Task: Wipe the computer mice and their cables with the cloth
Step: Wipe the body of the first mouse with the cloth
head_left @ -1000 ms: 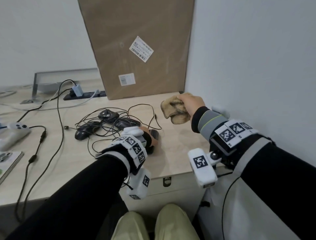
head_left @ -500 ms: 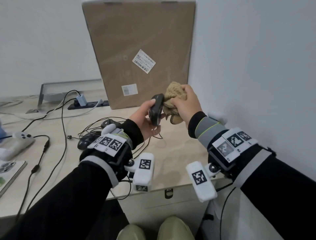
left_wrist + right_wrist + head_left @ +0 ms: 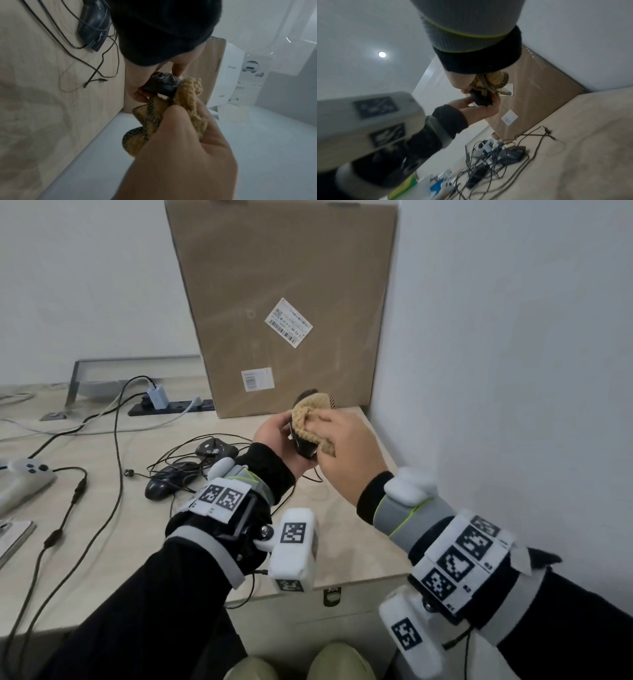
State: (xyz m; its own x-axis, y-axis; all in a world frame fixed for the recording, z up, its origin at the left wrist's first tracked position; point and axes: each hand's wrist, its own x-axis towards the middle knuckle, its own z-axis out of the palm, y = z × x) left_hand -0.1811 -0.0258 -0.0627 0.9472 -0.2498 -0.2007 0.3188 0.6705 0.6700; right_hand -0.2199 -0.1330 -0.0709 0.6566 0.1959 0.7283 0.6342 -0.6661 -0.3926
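My left hand (image 3: 277,433) holds a black mouse (image 3: 305,448) up above the desk, fingers curled round its sides. My right hand (image 3: 339,440) grips a bunched tan cloth (image 3: 311,412) and presses it over the top of that mouse. The left wrist view shows the mouse (image 3: 161,85) partly covered by the cloth (image 3: 187,94). In the right wrist view the mouse (image 3: 480,99) sits just below the cloth (image 3: 489,82). Its cable (image 3: 315,477) hangs down to the desk. Two more black mice (image 3: 164,484) (image 3: 215,448) lie among tangled cables (image 3: 178,453).
A tall cardboard box (image 3: 284,302) leans against the back wall, right behind my hands. A white wall (image 3: 513,371) closes the right side. To the left lie a power strip (image 3: 171,407), a long black cable (image 3: 116,457) and a white game controller (image 3: 27,474).
My left hand picked the mouse off the desk and raised it to the cloth. My right hand then moved the cloth over the top of the mouse.
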